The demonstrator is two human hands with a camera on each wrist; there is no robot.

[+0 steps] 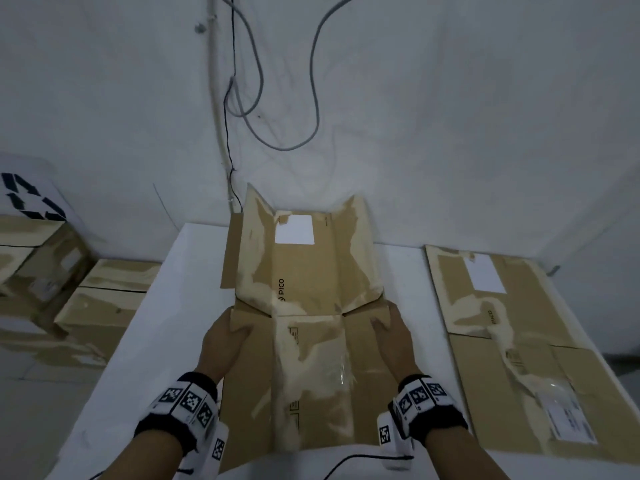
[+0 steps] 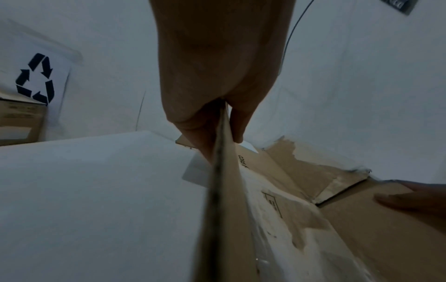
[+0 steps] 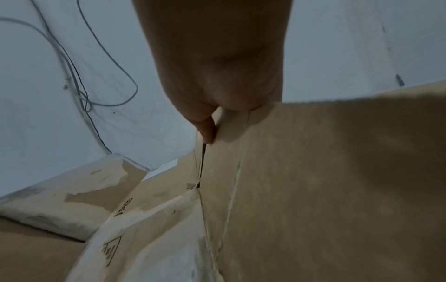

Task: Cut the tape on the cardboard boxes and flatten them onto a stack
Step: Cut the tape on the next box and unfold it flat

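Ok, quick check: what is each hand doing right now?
Left hand: grips the left edge of the flattened brown cardboard box on the white table.
Right hand: grips the box's right edge.

The word "PICO" stood in dark letters on the opened brown cardboard box (image 1: 304, 306) at the table's middle, and again on the flattened brown cardboard box (image 1: 491, 317) at right. A black recycling symbol marked the white sheet (image 1: 31, 199) at far left.
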